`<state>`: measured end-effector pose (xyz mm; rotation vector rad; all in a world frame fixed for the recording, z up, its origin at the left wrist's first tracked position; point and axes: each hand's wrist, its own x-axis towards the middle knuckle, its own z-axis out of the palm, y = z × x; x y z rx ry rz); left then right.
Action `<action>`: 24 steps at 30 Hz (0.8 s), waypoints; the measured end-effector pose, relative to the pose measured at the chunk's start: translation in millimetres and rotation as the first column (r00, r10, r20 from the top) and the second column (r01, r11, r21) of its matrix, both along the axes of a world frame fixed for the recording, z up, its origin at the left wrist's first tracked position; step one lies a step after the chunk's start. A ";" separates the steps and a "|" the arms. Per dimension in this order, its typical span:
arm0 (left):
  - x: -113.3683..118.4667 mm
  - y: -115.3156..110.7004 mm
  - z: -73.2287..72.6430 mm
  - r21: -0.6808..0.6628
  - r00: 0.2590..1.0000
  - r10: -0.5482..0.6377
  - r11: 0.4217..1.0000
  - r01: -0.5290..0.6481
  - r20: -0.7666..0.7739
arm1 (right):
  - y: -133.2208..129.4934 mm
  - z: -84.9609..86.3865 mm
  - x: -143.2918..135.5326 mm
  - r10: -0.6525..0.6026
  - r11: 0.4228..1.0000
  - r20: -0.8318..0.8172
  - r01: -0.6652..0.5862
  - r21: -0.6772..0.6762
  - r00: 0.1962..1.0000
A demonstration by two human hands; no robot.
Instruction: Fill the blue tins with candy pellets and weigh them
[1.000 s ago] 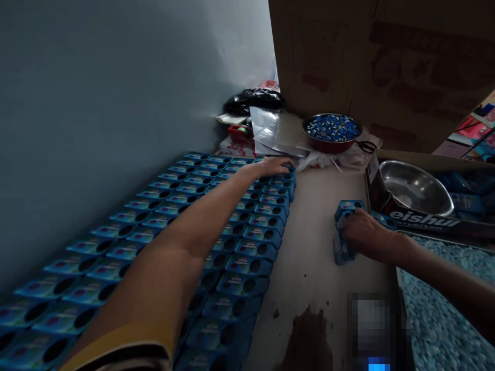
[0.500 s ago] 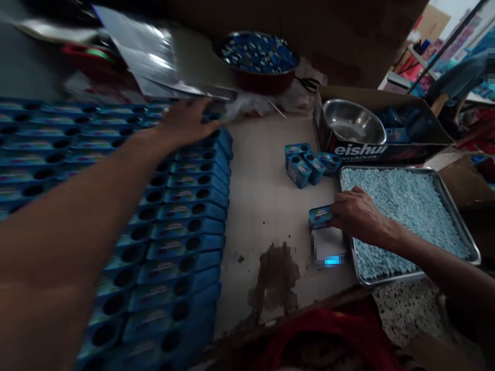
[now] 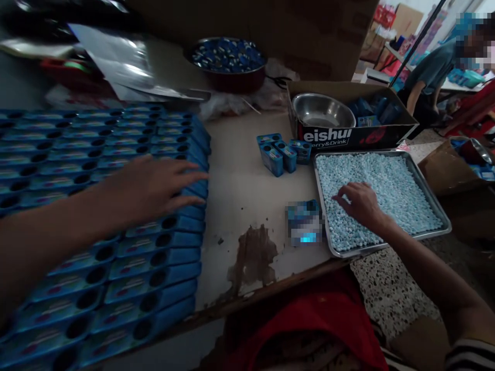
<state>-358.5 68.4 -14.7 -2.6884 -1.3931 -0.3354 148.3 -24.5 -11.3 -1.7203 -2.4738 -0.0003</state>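
My left hand is open, fingers stretched, over the rows of blue plastic containers, each with a dark round hole on top. Part of the rows is hidden under my arm. My right hand is over a metal tray spread with light blue pellets. Its thumb and finger are drawn together in a pinch; what lies between them, if anything, cannot be made out. Left of the tray, a blue container rests on a small scale with a lit blue display, partly pixelated.
Several loose blue containers stand behind the scale. A cardboard box holds a steel bowl and more containers. At the back sits a bowl of blue-and-silver pieces. Another person bends over at the right.
My right hand has let go of the blue container at the scale and moved right, over the pellets. My left hand has drawn nearer, down along the rows. The view has shifted right.
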 end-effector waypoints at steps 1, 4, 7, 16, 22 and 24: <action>4.1 -22.3 -3.3 -0.028 0.994 -0.097 0.995 0.095 -0.049 | 3.8 -5.6 15.6 -0.031 1.000 0.033 0.031 0.003 0.999; 27.7 -86.4 -10.8 -0.090 0.974 -0.207 0.976 0.199 -0.092 | 15.4 -24.9 51.0 0.024 0.999 0.136 -0.018 -0.050 0.990; 59.8 -132.3 -13.2 -0.165 0.969 -0.213 0.968 0.191 -0.127 | 20.5 -36.9 63.6 0.059 0.994 0.231 -0.035 -0.106 0.971; 106.2 -172.1 -36.9 -0.282 0.994 -0.070 0.959 0.044 -0.083 | 9.3 -30.0 77.7 -0.079 0.982 -0.048 0.069 -0.177 0.996; 129.5 -166.6 -36.0 -0.288 0.991 0.092 0.956 -0.060 0.099 | 15.5 -26.8 83.0 -0.543 0.840 -0.816 0.143 -0.523 0.199; 135.3 -164.4 -34.8 -0.304 0.982 0.131 0.949 -0.085 0.134 | 14.5 -27.2 79.3 -0.559 0.828 -0.823 0.115 -0.548 0.104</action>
